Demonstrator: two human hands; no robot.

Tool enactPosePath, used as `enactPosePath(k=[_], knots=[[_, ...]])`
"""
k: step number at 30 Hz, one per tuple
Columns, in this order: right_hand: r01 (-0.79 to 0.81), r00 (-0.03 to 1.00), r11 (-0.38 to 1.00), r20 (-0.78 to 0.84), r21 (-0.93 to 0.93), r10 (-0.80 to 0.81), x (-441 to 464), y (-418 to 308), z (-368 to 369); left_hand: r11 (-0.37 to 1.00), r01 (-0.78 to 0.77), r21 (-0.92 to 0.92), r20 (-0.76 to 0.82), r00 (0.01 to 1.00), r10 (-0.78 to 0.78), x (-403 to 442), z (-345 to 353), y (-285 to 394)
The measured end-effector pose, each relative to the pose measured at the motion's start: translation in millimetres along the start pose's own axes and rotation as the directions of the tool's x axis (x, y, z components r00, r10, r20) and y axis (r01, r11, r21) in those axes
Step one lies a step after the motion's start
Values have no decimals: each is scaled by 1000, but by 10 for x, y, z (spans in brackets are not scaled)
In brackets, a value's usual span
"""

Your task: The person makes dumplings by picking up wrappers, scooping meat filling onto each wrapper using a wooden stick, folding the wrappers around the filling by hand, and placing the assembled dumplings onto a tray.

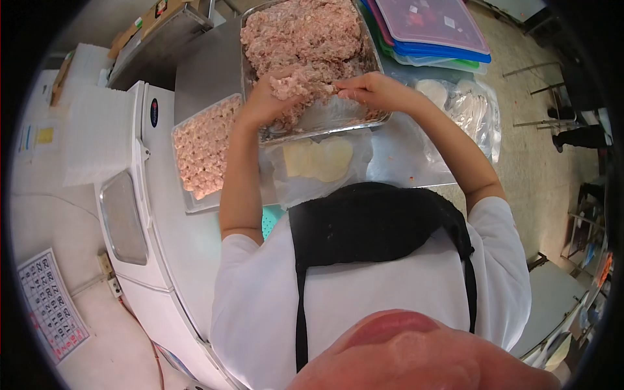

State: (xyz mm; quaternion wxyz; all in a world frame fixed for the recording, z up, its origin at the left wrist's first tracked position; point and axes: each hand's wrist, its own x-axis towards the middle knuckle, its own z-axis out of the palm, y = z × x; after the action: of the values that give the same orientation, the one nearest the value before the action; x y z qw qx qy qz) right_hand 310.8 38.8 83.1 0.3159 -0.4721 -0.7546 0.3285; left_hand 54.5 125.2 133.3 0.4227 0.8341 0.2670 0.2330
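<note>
A deep metal tray (318, 129) holds a large mass of pink ground filling (302, 36), with bare metal showing at its near end. Over the tray's near left part, my left hand (265, 101) is closed round a clump of the filling. My right hand (374, 91) pinches something thin, perhaps a utensil handle, beside that clump; its far end is hidden in the filling. Just below the tray, pale round wrappers (318, 159) lie on a clear plastic sheet. To the left sits a shallow tray (207, 146) covered with rows of small filled pieces.
Stacked coloured lids (432, 26) lie at the back right. Plastic bags with pale round wrappers (458, 107) rest on the metal table (396, 156) at the right. A white appliance (172, 240) stands on the left. Part of another person's leg (582, 136) shows at the far right.
</note>
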Motion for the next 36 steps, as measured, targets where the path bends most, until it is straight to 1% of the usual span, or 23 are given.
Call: enactPosePath(k=[1,2,4,5,7,8,10,11,13,14,16,17,18,19,21,22,23,25,26,29,32,35,36], knots=[[124,990,989,-62,-85,-129,46,67,28,994,108,-21,-1,994,-108,-16,27,31],[58,995,984,-68,-169,-70,60,142,-2,976,215,-41,-1,977,-215,-28,37,46],[-72,995,941,-93,-332,43,118,36,-138,903,341,-263,-173,904,-392,-9,99,-406],[-78,981,920,-192,-383,4,101,-45,-84,847,377,-376,-242,842,-482,-1,107,-576],[-102,925,871,-368,-480,-94,69,-256,99,799,449,-400,-247,787,-566,10,116,-589],[-118,947,859,-317,-498,-53,106,-265,175,770,485,-415,-248,754,-609,-3,129,-602],[-156,975,836,-216,-526,46,105,-244,392,783,483,-392,-116,818,-563,-44,126,-732],[-220,975,787,-165,-576,151,89,-156,411,793,479,-377,-46,845,-532,-49,124,-785],[-315,932,662,-90,-680,351,118,39,281,885,359,-296,-120,905,-408,-88,83,-583],[-323,935,683,-111,-655,336,60,64,240,920,300,-252,-147,928,-343,-134,55,-437],[-342,936,723,-151,-600,318,-101,-106,75,928,283,-245,-114,942,-317,-210,-60,-74],[-351,936,820,-181,-452,301,-165,-187,-45,933,266,-241,-103,949,-297,-191,-99,17],[-339,935,894,-209,-294,287,-228,-278,-162,988,122,-100,-191,972,-139,-168,-99,9],[-310,932,942,-234,-127,276,-274,-357,-230,998,-15,53,-256,966,28,-152,-96,0],[-242,961,970,-143,-21,237,-277,-503,-250,987,-87,136,-250,961,119,-145,-80,47],[-210,972,977,-100,35,213,-266,-564,-226,998,-28,61,-199,979,39,-145,-65,140],[-207,976,978,-69,30,208,-233,-629,-168,999,36,-11,-139,990,-37,-135,-41,197],[-203,979,979,-3,23,203,-189,-695,-25,999,-39,11,-19,999,39,-53,-50,66],[-86,995,996,-51,25,87,-183,-435,27,997,-77,21,36,996,76,-22,-48,-10],[-68,996,915,-86,-398,36,-114,-315,-216,972,196,-131,-75,975,-207,-43,104,-197],[-41,960,889,-264,-456,-91,-143,-587,-62,949,292,-117,-78,950,-302,9,127,-312],[1,975,880,-194,-474,-106,-25,207,147,924,383,17,-110,919,-379,7,165,-198],[-175,984,758,-134,-628,117,-18,232,16,936,342,81,-146,933,-328,-47,186,-214]])
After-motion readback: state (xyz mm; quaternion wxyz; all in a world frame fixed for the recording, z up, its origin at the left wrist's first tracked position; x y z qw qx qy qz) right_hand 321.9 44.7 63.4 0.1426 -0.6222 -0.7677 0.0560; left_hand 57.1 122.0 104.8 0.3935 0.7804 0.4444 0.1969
